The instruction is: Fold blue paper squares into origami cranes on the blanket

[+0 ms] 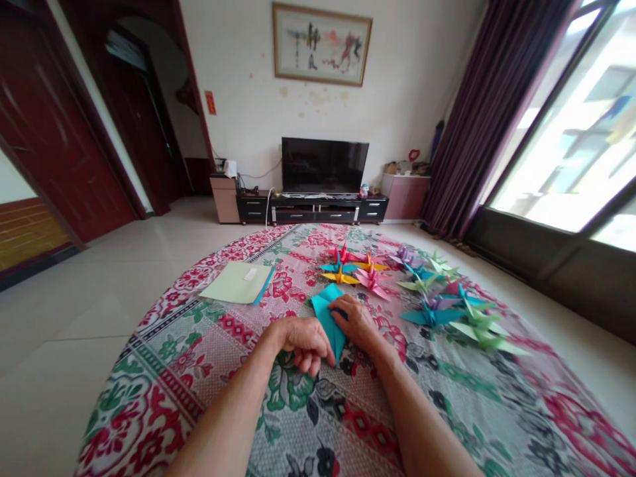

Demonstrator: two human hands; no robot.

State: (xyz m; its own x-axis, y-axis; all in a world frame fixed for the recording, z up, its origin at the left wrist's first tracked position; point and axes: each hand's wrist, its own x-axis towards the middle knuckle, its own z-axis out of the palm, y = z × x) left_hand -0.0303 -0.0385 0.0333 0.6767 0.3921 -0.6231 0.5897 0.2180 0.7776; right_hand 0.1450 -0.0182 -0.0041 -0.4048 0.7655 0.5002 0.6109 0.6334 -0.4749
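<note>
A teal sheet of origami paper (328,314), partly folded, lies on the flowered tablecloth (209,371) between my two hands. My left hand (304,343) has its fingers curled and pinches the paper's near corner. My right hand (356,322) rests on the paper's right side with its fingers pressed onto a fold. Beyond the hands stand several finished paper cranes: a yellow one (340,277), a pink one (371,281), a teal one (430,314) and a light green one (484,331).
A stack of loose paper sheets (239,283), pale green on top, lies on the cloth at the left. Beyond the round table are a tiled floor, a television (324,165) on a low cabinet, dark doors at the left and a curtained window at the right.
</note>
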